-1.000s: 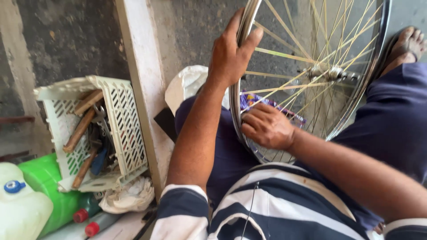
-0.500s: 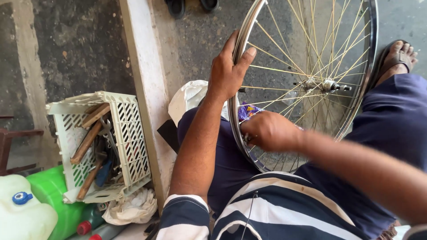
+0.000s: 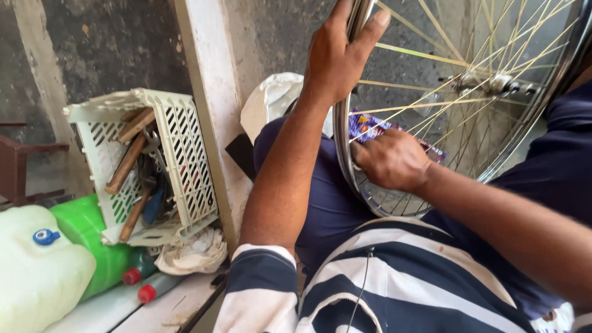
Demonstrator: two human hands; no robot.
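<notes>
Fingers of the left hand curl over the rim of the wheel, up near its top, and clamp on it. Lower down, the right hand is bunched into a loose fist against the same rim, among the spokes. Its fingertips are tucked under, so I cannot tell if they pinch something small or only press on the metal. Just past those knuckles a purple wrapper shows through the spokes. The hub sits well above the right hand and to its right. The wheel stands upright between the knees, leaning on the lap.

Well off to the left of both hands a white crate holds tools with wooden handles. Near it are a green bottle, a white jug and a rag.

What could go wrong: the wheel could turn or tip if the top grip goes slack. Then the thin spokes could nip the right fingers, or the rim could slide off the lap
</notes>
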